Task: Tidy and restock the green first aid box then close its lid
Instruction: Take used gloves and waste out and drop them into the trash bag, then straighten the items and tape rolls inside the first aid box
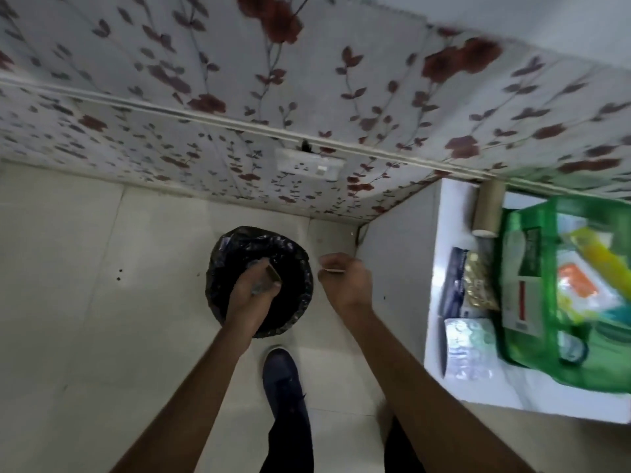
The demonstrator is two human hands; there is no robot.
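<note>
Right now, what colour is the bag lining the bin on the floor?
Black: the glossy liner is crinkled over the bin's rim, seen clearly in the head view, the only one.

Two bare forearms, no sleeves in view, no watch or rings discernible. Left hand (pixel 251 295) and right hand (pixel 345 279) both bare, ungloved. Below, one dark navy closed shoe with a rounded toe (pixel 283 380), and dark, near-black trouser legs (pixel 290 445) at the bottom edge.
</note>
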